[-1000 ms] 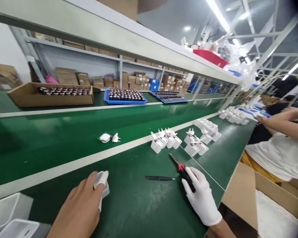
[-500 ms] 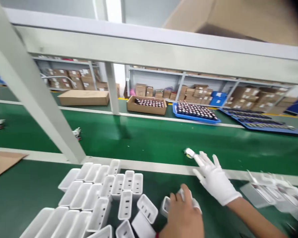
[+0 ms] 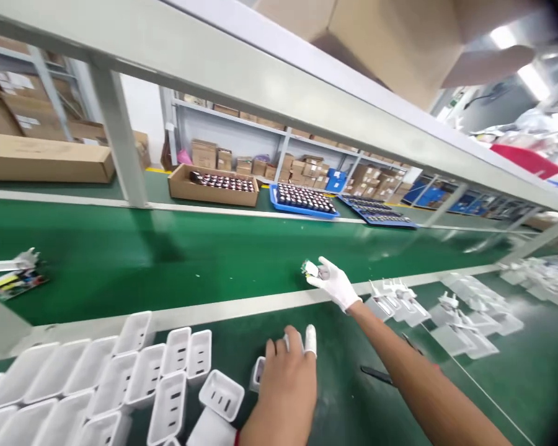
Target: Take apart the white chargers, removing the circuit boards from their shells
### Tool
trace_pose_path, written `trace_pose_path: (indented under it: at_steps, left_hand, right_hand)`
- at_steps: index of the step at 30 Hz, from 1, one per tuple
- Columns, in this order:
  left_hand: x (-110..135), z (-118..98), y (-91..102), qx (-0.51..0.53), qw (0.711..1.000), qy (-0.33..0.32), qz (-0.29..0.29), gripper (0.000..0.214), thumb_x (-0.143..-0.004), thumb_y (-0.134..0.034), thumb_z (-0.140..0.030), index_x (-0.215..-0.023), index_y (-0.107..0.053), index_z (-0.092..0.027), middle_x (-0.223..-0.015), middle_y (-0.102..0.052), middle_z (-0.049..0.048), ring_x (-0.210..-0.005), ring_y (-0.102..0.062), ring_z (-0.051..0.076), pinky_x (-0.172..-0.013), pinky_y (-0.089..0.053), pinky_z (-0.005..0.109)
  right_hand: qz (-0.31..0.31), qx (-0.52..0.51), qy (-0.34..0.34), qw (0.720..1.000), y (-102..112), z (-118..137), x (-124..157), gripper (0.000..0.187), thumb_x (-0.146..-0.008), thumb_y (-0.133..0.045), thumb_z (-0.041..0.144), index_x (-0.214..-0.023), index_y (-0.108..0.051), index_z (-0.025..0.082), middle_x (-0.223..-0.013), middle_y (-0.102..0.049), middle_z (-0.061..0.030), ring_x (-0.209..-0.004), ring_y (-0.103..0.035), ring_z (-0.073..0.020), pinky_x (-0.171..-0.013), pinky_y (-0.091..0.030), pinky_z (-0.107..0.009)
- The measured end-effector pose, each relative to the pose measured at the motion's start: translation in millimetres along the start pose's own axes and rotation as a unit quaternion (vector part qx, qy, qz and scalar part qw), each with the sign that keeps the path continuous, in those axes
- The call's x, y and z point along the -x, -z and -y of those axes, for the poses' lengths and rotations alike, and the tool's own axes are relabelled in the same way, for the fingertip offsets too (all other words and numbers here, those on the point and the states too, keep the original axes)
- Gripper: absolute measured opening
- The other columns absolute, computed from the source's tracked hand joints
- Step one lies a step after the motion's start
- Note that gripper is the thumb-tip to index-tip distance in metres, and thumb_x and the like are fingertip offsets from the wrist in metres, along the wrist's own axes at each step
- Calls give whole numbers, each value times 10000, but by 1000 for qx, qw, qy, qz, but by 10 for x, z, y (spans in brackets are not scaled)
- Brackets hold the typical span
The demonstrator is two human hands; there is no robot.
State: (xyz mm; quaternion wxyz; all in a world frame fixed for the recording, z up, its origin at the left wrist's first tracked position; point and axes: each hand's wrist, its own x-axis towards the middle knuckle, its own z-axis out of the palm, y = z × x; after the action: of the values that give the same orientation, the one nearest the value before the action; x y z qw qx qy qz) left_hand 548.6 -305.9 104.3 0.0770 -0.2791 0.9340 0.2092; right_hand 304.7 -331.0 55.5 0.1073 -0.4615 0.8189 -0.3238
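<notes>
My right hand [image 3: 335,284], in a white glove, reaches over the green belt. Its thumb and fingers close around a small circuit board with a white part [image 3: 311,269]. My left hand [image 3: 286,378] is bare except for a white cover on one digit. Its fingers curl over a white plastic case [image 3: 294,341], mostly hidden beneath them. Another small white case [image 3: 258,373] stands just left of that hand. Farther left, a tilted slotted case [image 3: 222,395] leans by rows of open white cases [image 3: 137,375].
White parts with prongs [image 3: 400,300] lie on the bench to the right, near a black-handled tool [image 3: 376,374]. Another circuit board [image 3: 18,279] sits on the belt [image 3: 232,248] at left. Beyond stand a carton [image 3: 214,193] and blue tray [image 3: 302,209]; a shelf beam [image 3: 279,93] crosses above.
The view has turned right and tilted. My right hand's outstretched fingers have come around the small circuit board. My left hand stays low over the white cases.
</notes>
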Motion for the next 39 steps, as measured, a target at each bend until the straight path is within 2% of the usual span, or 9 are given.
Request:
trace_pose_path:
  at_steps: [5, 11, 17, 21, 24, 27, 31, 35, 39]
  left_hand:
    - [27, -65, 51, -15, 999, -24, -19, 687, -662, -531, 102, -1332, -547, -47, -1290, -554, 237, -1209, -556, 367, -1038, -454, 500]
    - [-17, -143, -23, -24, 1000, -3, -12, 499, -748, -380, 104, -1149, -634, -49, -1243, -547, 212, -1108, -605, 323, -940, -514, 456]
    - [-22, -359, -295, -18, 996, -86, -4, 440, -783, -414, 46, -1146, -621, -87, -1316, -510, 186, -1208, -535, 332, -991, -477, 456]
    - [-65, -394, -327, -63, 993, -101, -7, 380, -787, -454, -2, -1107, -646, -73, -1279, -564, 202, -1185, -552, 359, -1025, -443, 503]
    - [-103, -318, -291, -88, 993, -81, -19, 367, -791, -441, -9, -1082, -658, -69, -1283, -587, 199, -1220, -542, 365, -1061, -421, 516]
    - [-109, -239, -349, -56, 995, -75, -28, 513, -815, -443, -55, -1323, -515, -46, -1518, -385, 189, -1414, -347, 365, -1113, -405, 497]
    - [-104, -223, -571, 15, 989, -127, -73, 682, -836, -360, -72, -1505, -228, -77, -1606, -201, 155, -1428, -343, 315, -1078, -470, 453]
    - [-113, -270, -727, 50, 985, -129, -104, 510, -840, -346, -72, -1339, -446, -100, -1555, -262, 173, -1364, -433, 306, -1017, -512, 424]
    - [-122, -256, -788, 114, 987, -101, -60, 406, -810, -446, -138, -1212, -498, -148, -1585, -198, 130, -1388, -387, 310, -1002, -520, 431]
  right_hand:
    - [62, -235, 76, 967, 463, 54, 840, 976, -638, -675, 815, -1371, -505, 192, -1367, -580, -140, -1257, -564, -292, -1049, -485, -454]
    - [103, -428, 94, 893, 826, -87, 1607, 845, -602, -876, 581, -1334, -558, 304, -1322, -619, -112, -1101, -654, -271, -924, -562, -431]
    - [-16, -133, 155, 979, 1096, -331, 2174, 640, -707, -835, 524, -1235, -589, 260, -1302, -575, -118, -1108, -609, -266, -850, -568, -371]
    - [-47, 49, 282, 957, 1211, -368, 2346, 586, -842, -727, 464, -1346, -519, 248, -1142, -620, -101, -1107, -581, -280, -980, -481, -513]
    - [-69, 50, 248, 965, 1196, -392, 2399, 592, -843, -719, 493, -1346, -523, 252, -1104, -636, -99, -1090, -594, -289, -999, -469, -547]
    - [-77, -99, 148, 981, 1127, -446, 2455, 618, -765, -772, 554, -1276, -581, 263, -1186, -636, -119, -1085, -622, -288, -892, -567, -449]
    - [-12, -392, 49, 919, 1028, -507, 2495, 680, -633, -835, 611, -1199, -634, 291, -1225, -658, -107, -992, -687, -277, -776, -616, -398]
    - [16, -479, 33, 877, 941, -503, 2488, 720, -567, -874, 610, -1184, -652, 312, -1241, -666, -102, -1046, -683, -315, -747, -630, -435]
    - [23, -524, 23, 851, 883, -487, 2499, 713, -568, -884, 590, -1191, -656, 330, -1250, -666, -99, -1056, -681, -332, -713, -631, -442]
